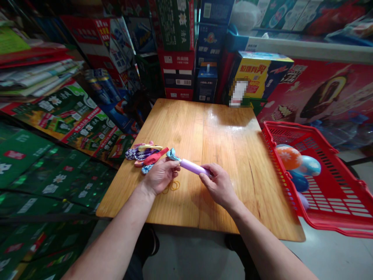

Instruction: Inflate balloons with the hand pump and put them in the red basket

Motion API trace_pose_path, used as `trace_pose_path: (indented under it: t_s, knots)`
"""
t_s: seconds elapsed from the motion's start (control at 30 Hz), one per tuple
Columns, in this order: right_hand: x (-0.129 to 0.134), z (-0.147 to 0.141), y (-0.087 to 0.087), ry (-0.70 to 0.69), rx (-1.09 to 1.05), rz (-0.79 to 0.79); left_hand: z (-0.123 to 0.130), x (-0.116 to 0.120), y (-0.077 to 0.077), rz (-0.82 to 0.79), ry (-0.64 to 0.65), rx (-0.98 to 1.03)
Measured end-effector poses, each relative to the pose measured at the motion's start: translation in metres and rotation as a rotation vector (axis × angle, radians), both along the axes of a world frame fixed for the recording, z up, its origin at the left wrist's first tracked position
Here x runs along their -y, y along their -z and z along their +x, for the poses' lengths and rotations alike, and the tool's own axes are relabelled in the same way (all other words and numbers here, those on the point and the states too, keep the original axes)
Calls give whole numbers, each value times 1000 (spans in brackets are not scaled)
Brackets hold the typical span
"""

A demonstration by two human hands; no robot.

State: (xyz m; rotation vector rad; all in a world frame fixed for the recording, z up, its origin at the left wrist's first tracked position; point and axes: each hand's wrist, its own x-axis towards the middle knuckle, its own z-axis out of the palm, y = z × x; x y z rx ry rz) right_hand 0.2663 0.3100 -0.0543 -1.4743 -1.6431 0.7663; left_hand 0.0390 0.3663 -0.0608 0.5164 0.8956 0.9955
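Note:
My left hand (160, 177) pinches the neck of a limp light-blue balloon (172, 154), which sits over the end of a lilac plastic tube (192, 166), likely a small hand pump. My right hand (218, 184) grips the far end of that tube, partly covering it. Both hands are over a wooden table (230, 151). Left of my left hand lies a heap of deflated patterned balloons (143, 154), red, yellow and purple among them. A few thin yellow rubber bands (174, 186) lie on the wood just below my left hand.
A red plastic basket (335, 186) at the table's right edge holds several inflated balloons (288, 157). Stacked printed cartons (176, 74) stand behind the table, and green cartons (58, 171) fill the left side. A grey floor shows at lower right.

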Motion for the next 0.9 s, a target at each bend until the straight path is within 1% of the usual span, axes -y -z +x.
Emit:
trace_pose_path:
  t_s: [0.17,0.23,0.33,0.43,0.57,0.67,0.77,0.9]
  knots:
    - [-2,5,0,-34,3,18,-3,2,0,72,81,-92]
    - [-3,7,-1,-64,6,21,-4,3,-1,74,84,-98]
    - [-4,8,-1,-94,13,26,-3,3,-1,94,54,-77]
    - [-4,8,0,-92,14,21,-2,2,-3,133,36,-80]
    - [-5,7,4,-63,3,7,-3,3,-2,169,84,-151]
    - [-5,9,5,-65,-13,-2,-3,3,-2,181,97,-156]
    - [-6,9,6,-67,-34,-11,0,3,-2,151,69,-81]
    - [-6,7,7,-46,-39,-15,5,4,1,81,-31,29]
